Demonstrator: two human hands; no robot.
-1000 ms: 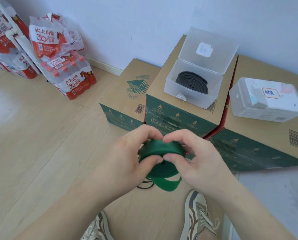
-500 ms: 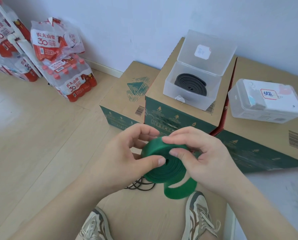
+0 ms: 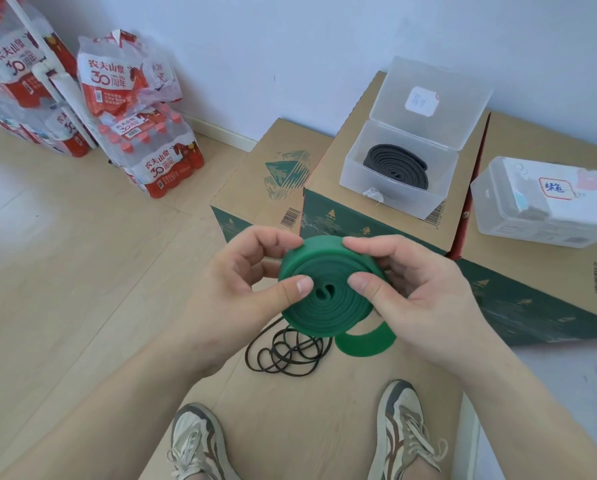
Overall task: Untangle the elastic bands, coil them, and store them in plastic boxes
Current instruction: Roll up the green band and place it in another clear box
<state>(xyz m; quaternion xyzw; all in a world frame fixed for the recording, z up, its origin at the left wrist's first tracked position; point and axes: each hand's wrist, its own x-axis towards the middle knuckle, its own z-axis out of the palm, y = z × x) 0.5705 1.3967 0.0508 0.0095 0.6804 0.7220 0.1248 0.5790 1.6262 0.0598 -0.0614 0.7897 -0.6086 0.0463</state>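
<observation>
Green elastic band [image 3: 328,292]: a flat coil held in the air between both hands, in front of the open plastic box [image 3: 404,202].
Loose tail [image 3: 366,341]: hangs below the coil; best wound in snugly while the thumbs pin the turns.
Left hand [image 3: 234,289]: fingers curled round the rim, thumb on the face.
Right hand [image 3: 418,292]: pinches likewise, thumb against fingers.
</observation>
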